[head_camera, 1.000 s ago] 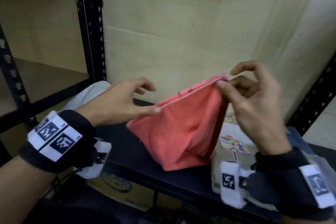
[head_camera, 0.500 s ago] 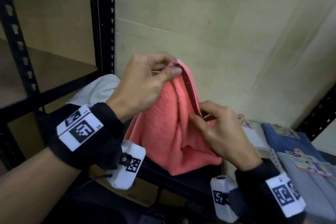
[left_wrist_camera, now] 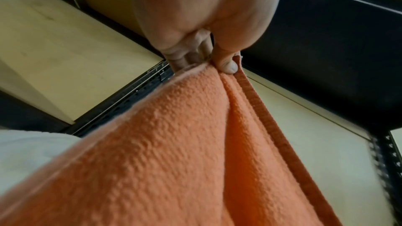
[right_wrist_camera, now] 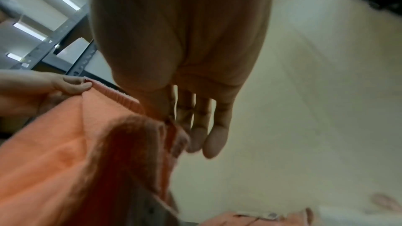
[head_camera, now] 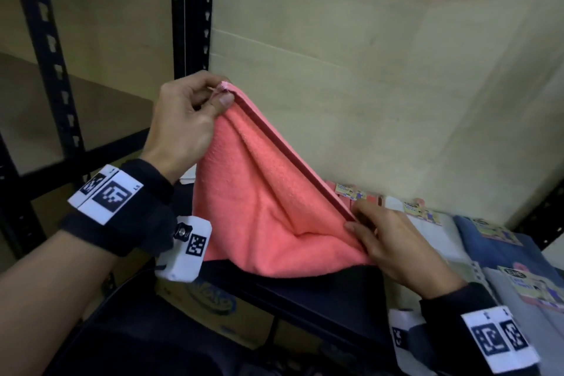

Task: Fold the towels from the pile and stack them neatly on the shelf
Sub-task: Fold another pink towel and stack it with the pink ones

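A coral towel (head_camera: 259, 198) hangs doubled over the black shelf board (head_camera: 320, 293), its lower fold resting on the board. My left hand (head_camera: 219, 96) pinches the towel's top corner between thumb and fingers, held up high; the left wrist view shows the thumb of that hand (left_wrist_camera: 217, 64) pressed on the towel (left_wrist_camera: 174, 143) beside its ribbed hem. My right hand (head_camera: 355, 220) is lower and to the right, at the other end of that hem. There the right hand (right_wrist_camera: 174, 123) has the hem of the towel (right_wrist_camera: 54, 143) pinched between the thumb and fairly straight fingers.
Folded towels with paper labels lie on the shelf to the right: white (head_camera: 427, 223), blue (head_camera: 488, 238) and grey (head_camera: 518, 293). A black upright post (head_camera: 190, 24) stands behind my left hand. A plywood panel (head_camera: 366, 70) closes the back. A cardboard box (head_camera: 213, 308) sits below.
My left hand took over the top corner and lifted it. My right hand let that corner go and slid down the hem to the lower right, stretching the edge.
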